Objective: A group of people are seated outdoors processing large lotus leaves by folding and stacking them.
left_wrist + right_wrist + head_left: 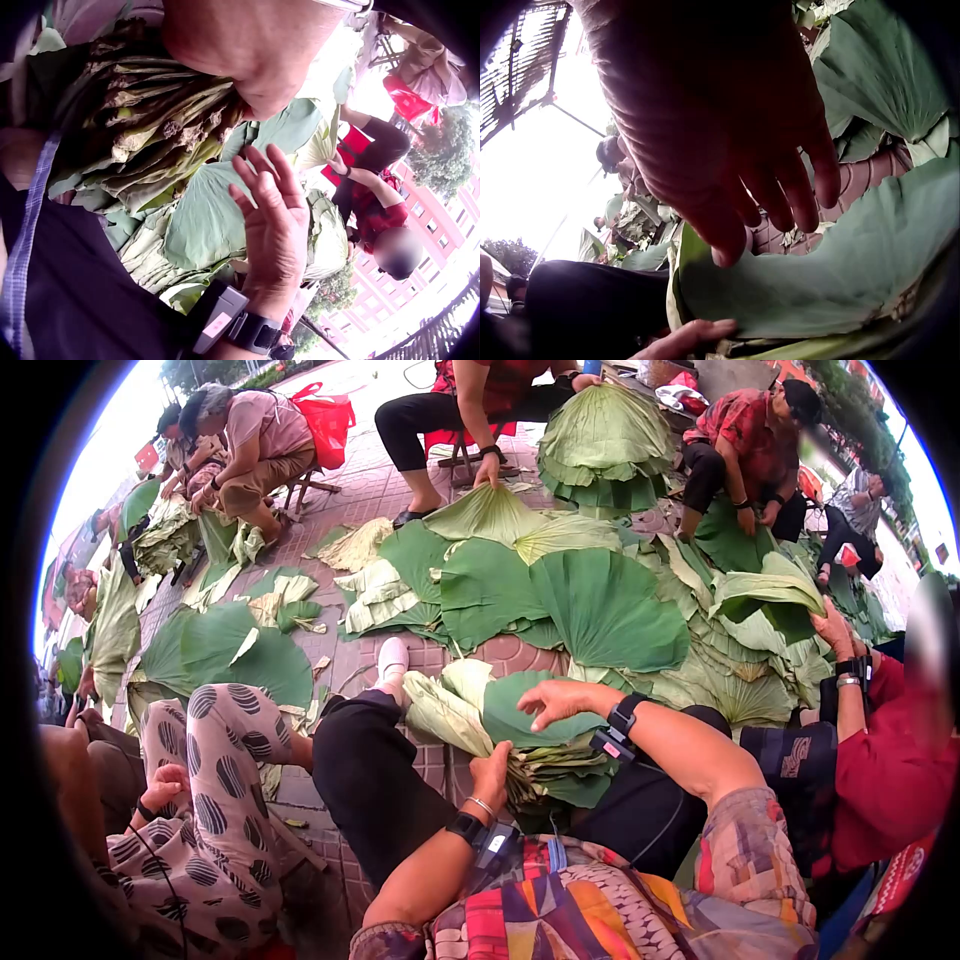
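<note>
A thick stack of folded lotus leaves [560, 772] rests on the person's lap, its crumpled stem ends [169, 131] bunched along one side. At its left edge the left hand [489, 778] grips the pile, and in the right wrist view its thumb [694, 337] lies against the leaf edge. Most of the left fingers are hidden. Above the top green leaf [832, 277] hovers the right hand [563, 702], fingers spread and slightly bent, holding nothing. Pale folded leaves [455, 705] lean out beyond the stack's left side.
Large green lotus leaves [610, 610] and dried pale ones cover the paving ahead. Across from me a seated person's hand [488, 468] holds a leaf beside a tall leaf pile [607, 445]. A neighbour in red [895, 760] sits close on the right, patterned trousers [225, 800] on the left.
</note>
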Demonstrator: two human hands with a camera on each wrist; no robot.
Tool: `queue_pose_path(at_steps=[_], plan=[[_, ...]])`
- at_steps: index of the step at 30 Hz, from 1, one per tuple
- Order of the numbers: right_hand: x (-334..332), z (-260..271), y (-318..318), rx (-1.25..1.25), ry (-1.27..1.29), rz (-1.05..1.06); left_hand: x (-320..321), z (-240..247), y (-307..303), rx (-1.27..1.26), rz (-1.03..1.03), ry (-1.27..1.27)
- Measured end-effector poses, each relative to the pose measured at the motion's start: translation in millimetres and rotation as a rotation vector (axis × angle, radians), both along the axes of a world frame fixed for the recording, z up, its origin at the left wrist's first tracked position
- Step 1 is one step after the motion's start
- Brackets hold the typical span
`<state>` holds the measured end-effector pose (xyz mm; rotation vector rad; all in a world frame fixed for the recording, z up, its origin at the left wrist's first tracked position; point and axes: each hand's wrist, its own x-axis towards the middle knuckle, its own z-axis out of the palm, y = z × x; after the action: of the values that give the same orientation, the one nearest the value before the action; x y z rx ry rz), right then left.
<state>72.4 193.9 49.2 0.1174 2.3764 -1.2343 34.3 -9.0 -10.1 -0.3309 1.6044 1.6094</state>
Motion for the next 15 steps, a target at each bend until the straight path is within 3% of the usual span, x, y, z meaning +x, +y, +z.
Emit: queue_pose_path(at_steps=[2,4,7,13,15], plan=[[7.0,5.3,-9.1,-0.024,-0.088,0.082,-0.2,2.2,0.5,0.008,-0.003,-0.003],[13.3,10.2,-11.1,0.112,-0.197,0.273,-0.7,-2.3,-0.3,0.012,-0.003,-0.004],[20.1,-15.2,-3.5,0.236,-0.214,0.312,-2.5,-12.3,1.0,-0.054,-0.017,-0.001],[27.2,-28.7,14.4,0.137,-0.079,0.175,-1.8,-4.6,1.0,0.043,-0.054,0.046],[23.8,-20.8,23.5,0.234,0.115,0.003,0.4,3.4,0.8,0.065,-0.045,0.048]])
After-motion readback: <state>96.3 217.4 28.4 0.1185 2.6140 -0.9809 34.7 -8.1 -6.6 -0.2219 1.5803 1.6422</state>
